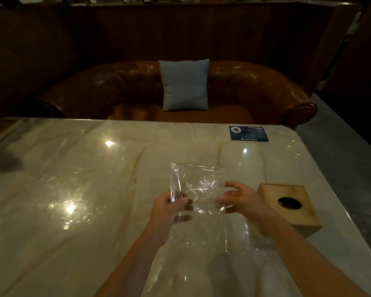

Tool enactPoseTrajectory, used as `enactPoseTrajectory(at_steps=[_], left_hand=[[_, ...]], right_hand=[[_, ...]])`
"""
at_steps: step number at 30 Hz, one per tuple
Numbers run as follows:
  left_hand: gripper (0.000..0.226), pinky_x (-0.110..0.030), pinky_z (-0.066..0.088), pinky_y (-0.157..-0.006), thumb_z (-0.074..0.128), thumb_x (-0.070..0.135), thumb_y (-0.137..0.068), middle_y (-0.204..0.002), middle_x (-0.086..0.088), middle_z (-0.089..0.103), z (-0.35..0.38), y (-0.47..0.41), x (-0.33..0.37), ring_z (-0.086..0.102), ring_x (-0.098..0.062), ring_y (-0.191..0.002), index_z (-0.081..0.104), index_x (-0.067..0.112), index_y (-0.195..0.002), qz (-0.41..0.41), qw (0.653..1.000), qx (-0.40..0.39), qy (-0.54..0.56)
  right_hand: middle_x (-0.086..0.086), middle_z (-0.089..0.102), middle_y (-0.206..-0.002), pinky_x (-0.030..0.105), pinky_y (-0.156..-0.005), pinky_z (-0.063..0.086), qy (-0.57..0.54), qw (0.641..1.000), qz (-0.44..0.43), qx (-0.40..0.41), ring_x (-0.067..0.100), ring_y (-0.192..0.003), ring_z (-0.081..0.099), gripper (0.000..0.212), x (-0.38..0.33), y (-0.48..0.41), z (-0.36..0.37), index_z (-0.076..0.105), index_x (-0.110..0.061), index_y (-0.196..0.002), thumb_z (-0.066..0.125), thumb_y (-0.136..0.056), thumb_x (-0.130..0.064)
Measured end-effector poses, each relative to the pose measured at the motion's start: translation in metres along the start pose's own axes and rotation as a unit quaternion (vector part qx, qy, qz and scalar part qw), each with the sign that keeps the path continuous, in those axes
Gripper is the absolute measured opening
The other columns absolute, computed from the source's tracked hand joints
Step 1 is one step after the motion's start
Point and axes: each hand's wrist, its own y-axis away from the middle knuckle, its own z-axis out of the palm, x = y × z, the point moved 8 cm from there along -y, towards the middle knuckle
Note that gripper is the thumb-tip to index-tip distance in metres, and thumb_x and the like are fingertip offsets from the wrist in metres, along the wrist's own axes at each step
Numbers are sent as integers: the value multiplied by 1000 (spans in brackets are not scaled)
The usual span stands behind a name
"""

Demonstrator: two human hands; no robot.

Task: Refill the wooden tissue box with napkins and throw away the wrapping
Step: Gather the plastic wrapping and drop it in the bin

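An empty clear plastic wrapping [198, 202] hangs flat above the marble table [84, 189], held between both hands. My left hand [167, 213] pinches its left edge, and my right hand [240, 200] grips its right edge with thumb and fingers. The wooden tissue box [287, 206] stands to the right of my right hand near the table's right edge, lid closed, with a dark round hole on top. No napkins show through the hole or anywhere on the table.
A dark blue card [248, 133] lies flat at the table's far right. Behind the table is a brown leather sofa [255, 86] with a grey-blue cushion [185, 84]. Grey floor [351, 168] runs along the right.
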Motion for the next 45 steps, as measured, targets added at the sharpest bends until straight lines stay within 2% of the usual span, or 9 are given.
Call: enactPoseTrajectory(at_steps=[3,5,12,19,29,32,35,39,45], left_hand=[[11,-32,56,-53,63,0,-80,-71,-6,73,2,1,-7,68,-21,-62,67,11,-80,-10,1000,11,0],[10,-33,56,-54,65,1,-79,-72,-7,72,5,3,-12,67,-22,-64,66,11,-79,-19,1000,9,-6],[10,-27,54,-48,66,2,-79,-71,-4,64,33,5,-15,61,-11,-57,63,11,-80,-19,998,-24,-63],[9,-23,50,-42,67,3,-78,-68,-2,60,91,0,-24,57,-3,-48,60,8,-79,-25,989,-70,-126],[10,-23,52,-48,68,4,-78,-69,2,66,248,-7,-54,62,-5,-55,65,14,-80,-22,976,-138,-168],[8,-25,50,-49,67,7,-80,-72,-2,63,305,-7,-69,59,-12,-59,63,6,-87,-39,973,-147,-173],[15,-20,48,-47,64,6,-83,-74,-5,58,360,-12,-85,54,-12,-60,59,-1,-95,-47,971,-156,-174],[13,-19,52,-49,64,7,-83,-78,-10,58,420,-24,-110,55,-14,-64,60,0,-94,-49,965,-158,-204],[13,-24,50,-51,66,6,-80,-77,-3,63,487,-44,-161,60,-13,-63,57,14,-85,-83,951,-163,-247]], right_hand=[[2,73,-69,26,-55,54,-12,998,0,63,14,-61,67,28,15,8,-1,60,-3,-99,71,-74,-6],[0,72,-66,24,-53,53,-9,995,1,99,10,-57,66,21,22,15,-4,61,0,-96,69,-77,-3],[8,69,-69,20,-48,51,-17,985,-8,172,11,-56,62,11,25,41,-33,61,1,-87,66,-78,0],[-1,70,-55,18,-45,50,-46,968,-16,247,6,-48,62,11,28,75,-100,63,-6,-79,69,-75,2],[3,70,-58,21,-46,50,-67,947,-30,312,12,-53,65,9,37,139,-245,65,-8,-76,69,-75,0],[2,69,-54,18,-44,48,-71,940,-23,332,11,-49,64,9,43,156,-297,64,-7,-75,68,-75,2],[0,67,-52,20,-46,47,-83,932,-12,354,10,-47,59,8,53,170,-350,64,-5,-78,68,-75,2],[5,66,-66,27,-60,48,-83,926,10,369,16,-60,60,8,72,186,-411,65,-6,-82,70,-76,-4],[6,69,-75,24,-59,48,-98,909,54,400,14,-63,63,12,114,202,-478,65,-9,-86,71,-75,-10]])
